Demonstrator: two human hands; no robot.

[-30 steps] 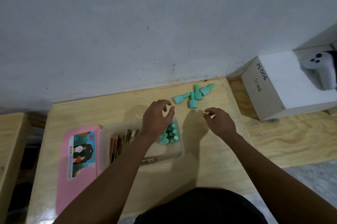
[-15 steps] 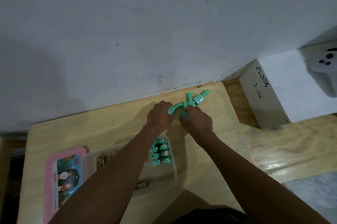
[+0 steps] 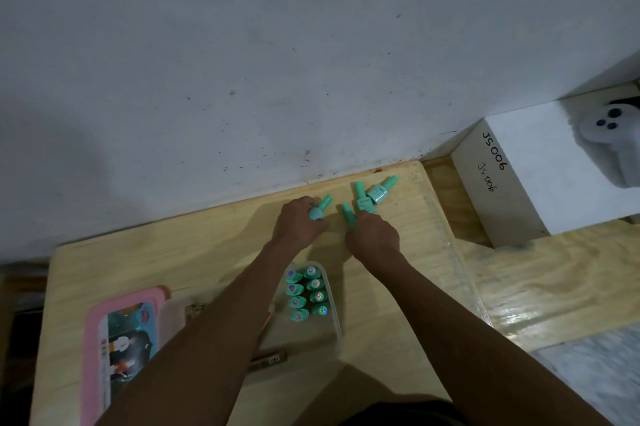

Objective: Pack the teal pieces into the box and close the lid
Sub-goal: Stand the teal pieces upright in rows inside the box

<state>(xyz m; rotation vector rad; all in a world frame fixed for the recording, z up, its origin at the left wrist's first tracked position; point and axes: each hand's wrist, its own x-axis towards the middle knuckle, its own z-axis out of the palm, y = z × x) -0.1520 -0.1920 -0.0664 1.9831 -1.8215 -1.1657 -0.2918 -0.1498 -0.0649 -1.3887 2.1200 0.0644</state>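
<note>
Near the table's far edge my left hand [image 3: 298, 224] grips a teal piece [image 3: 319, 208] with its cap pointing up and right. My right hand [image 3: 374, 237] is closed on another teal piece [image 3: 347, 214]. Two more teal pieces [image 3: 371, 195] lie loose just beyond my right fingers. The clear plastic box [image 3: 333, 325] sits nearer to me between my forearms, with several teal pieces [image 3: 307, 293] standing upright in its right end. Its pink lid [image 3: 119, 342] lies flat to the left of the box.
A white carton [image 3: 540, 176] marked JS 006 stands at the right with a white controller [image 3: 609, 134] on top. Brown sticks [image 3: 268, 358] lie in and by the box. The grey wall [image 3: 277, 61] runs right behind the table's far edge.
Both hands reached from over the box to the loose pile at the far edge and closed on one teal piece each. The left-hand piece has been drawn away from the pile.
</note>
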